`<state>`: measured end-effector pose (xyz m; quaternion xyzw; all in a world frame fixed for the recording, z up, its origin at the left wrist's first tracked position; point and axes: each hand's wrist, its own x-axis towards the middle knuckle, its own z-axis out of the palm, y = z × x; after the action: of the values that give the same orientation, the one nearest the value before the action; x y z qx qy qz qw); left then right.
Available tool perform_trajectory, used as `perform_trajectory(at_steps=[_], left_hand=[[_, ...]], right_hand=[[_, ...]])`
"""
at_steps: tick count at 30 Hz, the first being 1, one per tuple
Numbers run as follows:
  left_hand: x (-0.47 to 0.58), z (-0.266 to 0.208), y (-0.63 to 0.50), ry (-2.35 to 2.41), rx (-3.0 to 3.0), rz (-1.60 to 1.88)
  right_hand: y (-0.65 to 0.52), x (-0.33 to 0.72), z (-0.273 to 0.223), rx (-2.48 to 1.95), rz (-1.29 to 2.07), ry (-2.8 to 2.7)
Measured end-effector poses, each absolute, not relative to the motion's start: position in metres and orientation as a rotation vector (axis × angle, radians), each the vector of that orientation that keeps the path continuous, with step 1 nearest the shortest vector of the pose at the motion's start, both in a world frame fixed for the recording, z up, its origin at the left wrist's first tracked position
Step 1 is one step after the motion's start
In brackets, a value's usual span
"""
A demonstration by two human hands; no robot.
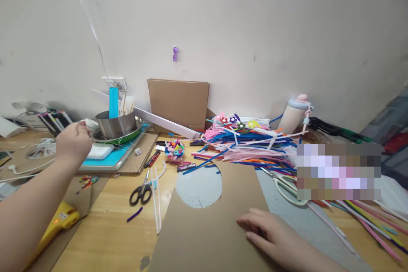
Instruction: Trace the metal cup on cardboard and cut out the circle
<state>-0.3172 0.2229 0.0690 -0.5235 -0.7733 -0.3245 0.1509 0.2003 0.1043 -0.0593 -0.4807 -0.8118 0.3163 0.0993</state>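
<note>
My left hand (74,141) is raised at the left, its fingers closed in a pinch beside a metal bowl (116,124). A small white object (91,125) shows just past the fingertips; whether they hold it or anything else, I cannot tell. My right hand (270,236) rests on a brown cardboard sheet (204,238) with loosely bent fingers, nothing in them. Near its far edge the sheet has a round cut-out (199,187), through which a pale grid surface shows. Under the left forearm lies a yellow hot glue gun (60,221), partly hidden.
Black-handled scissors (140,193) and thin white strips (156,199) lie left of the sheet. Pale green scissors (288,189) are to its right. Piled pipe cleaners (251,146), a bottle (293,114) and standing cardboard (178,104) line the back. A pixelated patch hides part of the right side.
</note>
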Motion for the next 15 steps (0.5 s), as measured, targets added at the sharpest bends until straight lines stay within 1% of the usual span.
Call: perform_trajectory(at_steps=[4,7,15], left_hand=[[-0.329,0.078,0.249,-2.181,-1.508,-0.914],[-0.328,0.081,0.262,-2.193,-1.618,-0.818],[-0.333,0.085,0.311,-2.479,-1.612,-0.500]], right_hand=[[0.107,0.201,-0.062,-1.427,0.961,-2.375],[0.108,0.201,-0.063,-1.424,0.965,-2.364],[0.111,0.201,-0.065,-1.420,0.990,-2.345]])
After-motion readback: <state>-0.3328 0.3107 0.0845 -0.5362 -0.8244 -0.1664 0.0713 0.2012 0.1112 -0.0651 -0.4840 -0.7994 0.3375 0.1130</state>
